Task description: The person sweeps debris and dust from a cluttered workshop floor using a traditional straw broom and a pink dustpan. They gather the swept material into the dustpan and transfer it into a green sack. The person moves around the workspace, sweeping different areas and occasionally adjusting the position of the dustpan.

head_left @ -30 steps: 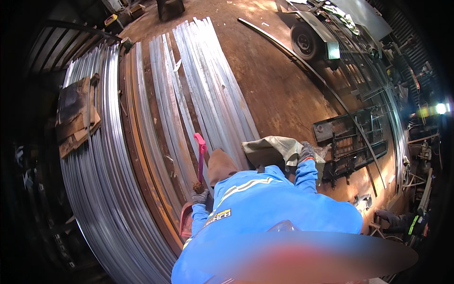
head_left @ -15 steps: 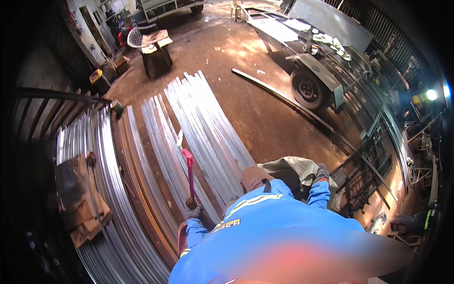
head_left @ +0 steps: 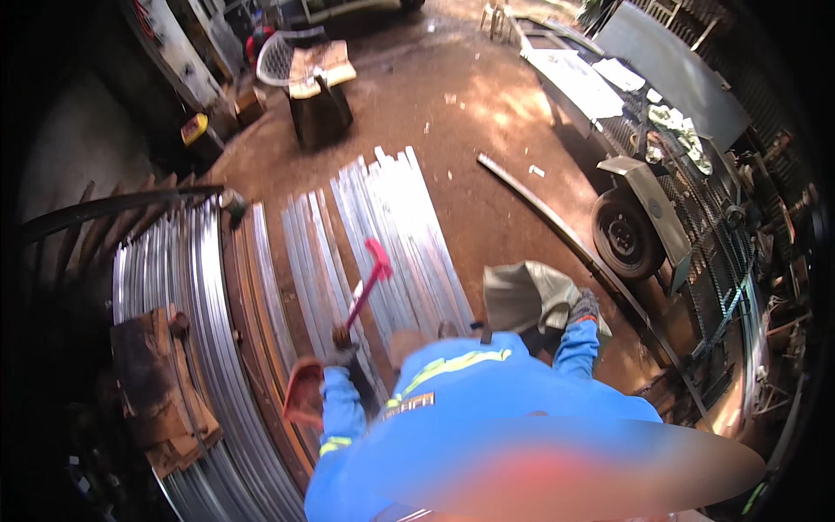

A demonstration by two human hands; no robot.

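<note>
My gloved left hand [head_left: 341,355] is closed on a pink-handled tool [head_left: 374,271] that looks like a hand brush, with a brown bristly clump right at the fingers. Its pink end points forward and ends in a bend. Against my left forearm sits a red dustpan-like scoop [head_left: 303,393]; what supports it is hidden. My right hand [head_left: 586,304], also gloved, grips the edge of a pale olive sack [head_left: 529,294], which hangs in front of me with a dark opening. Both arms wear blue sleeves.
Long silver metal bars [head_left: 404,235] lie on the brown floor ahead, with more bars [head_left: 187,270] and cardboard [head_left: 161,383] at left. A wheeled trailer [head_left: 628,235] stands right, beside a long metal bar [head_left: 557,222]. A chair [head_left: 300,65] holds cardboard farther off.
My view has turned, shifting the background. The pink-handled tool now tilts more to the right, and more of the red scoop shows. The sack hangs more spread out, farther left of my right hand.
</note>
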